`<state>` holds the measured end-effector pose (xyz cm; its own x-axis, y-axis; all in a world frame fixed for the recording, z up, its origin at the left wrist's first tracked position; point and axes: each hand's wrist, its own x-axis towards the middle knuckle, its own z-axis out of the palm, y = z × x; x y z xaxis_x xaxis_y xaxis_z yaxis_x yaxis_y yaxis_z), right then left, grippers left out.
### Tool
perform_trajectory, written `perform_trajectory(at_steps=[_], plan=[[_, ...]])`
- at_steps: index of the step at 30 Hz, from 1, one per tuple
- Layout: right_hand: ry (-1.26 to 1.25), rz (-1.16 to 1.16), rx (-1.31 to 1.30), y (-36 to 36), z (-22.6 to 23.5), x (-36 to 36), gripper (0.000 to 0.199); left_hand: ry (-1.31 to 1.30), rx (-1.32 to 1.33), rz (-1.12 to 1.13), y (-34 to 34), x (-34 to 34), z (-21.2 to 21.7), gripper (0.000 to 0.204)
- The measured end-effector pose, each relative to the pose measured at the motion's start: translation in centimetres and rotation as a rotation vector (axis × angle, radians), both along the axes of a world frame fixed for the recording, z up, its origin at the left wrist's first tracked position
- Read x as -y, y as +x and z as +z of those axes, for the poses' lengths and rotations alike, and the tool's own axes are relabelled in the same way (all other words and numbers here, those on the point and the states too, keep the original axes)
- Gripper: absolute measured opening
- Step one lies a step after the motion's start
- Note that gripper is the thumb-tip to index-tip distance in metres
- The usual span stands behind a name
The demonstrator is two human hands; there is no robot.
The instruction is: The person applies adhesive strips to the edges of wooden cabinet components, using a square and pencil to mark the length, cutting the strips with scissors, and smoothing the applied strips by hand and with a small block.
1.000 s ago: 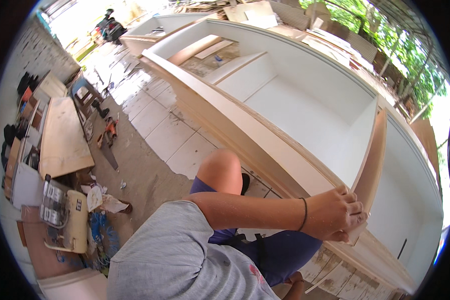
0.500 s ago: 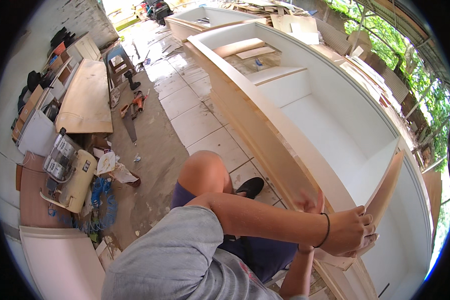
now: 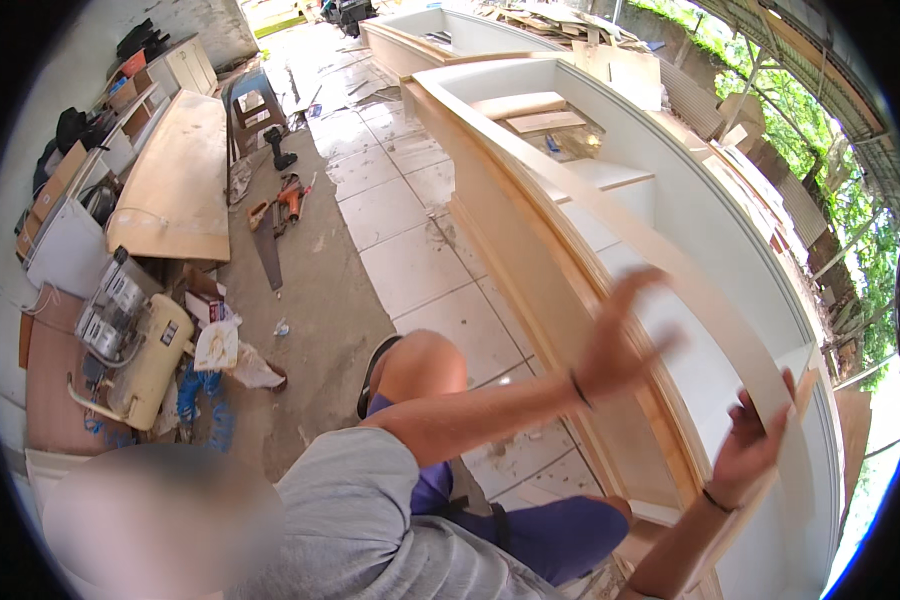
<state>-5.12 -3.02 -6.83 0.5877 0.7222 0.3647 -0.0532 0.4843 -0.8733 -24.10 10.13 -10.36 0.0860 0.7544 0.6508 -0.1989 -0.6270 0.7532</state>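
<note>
A long, thin, pale wooden strip (image 3: 715,305) arcs over the open side of a white-lined wooden cabinet (image 3: 530,250) lying on its back. Near the strip's close end, my right hand (image 3: 750,445) is closed around it, fingers on the far side and thumb on the near side. My left hand (image 3: 620,335) hovers above the cabinet's near edge, smeared by motion, its fingers apart and nothing seen in them. The strip's far part runs along the cabinet's rim; whether it touches there I cannot tell.
On the floor to the left lie a handsaw (image 3: 267,245), an orange power tool (image 3: 291,197) and a dark cordless drill (image 3: 278,148). A cream air compressor (image 3: 150,360) with a blue coiled hose (image 3: 202,400) stands nearer. A second cabinet (image 3: 400,45) lies beyond.
The strip has come up from the cabinet's edge and now bows. My left hand has let go of the near-end piece and swung up and left; my right hand has moved right onto the strip.
</note>
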Motion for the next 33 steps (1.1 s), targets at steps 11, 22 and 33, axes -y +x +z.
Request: perform_trajectory(at_steps=[11, 22, 33], plan=[[0.216, -0.525, -0.164, 0.5, -3.4, 6.9, 0.063, -1.019, 0.890, -0.425, -14.1, -38.6, -7.4, 0.055], [-0.088, -0.379, -0.181, -5.3, -7.7, 12.4, 0.054, -1.120, 0.708, -0.328, -16.7, -49.4, -12.4, 0.033], [-0.018, -0.506, -0.422, -2.4, -11.7, 4.4, 0.027, -0.977, 0.656, -0.467, -16.4, -48.3, -14.8, 0.034]])
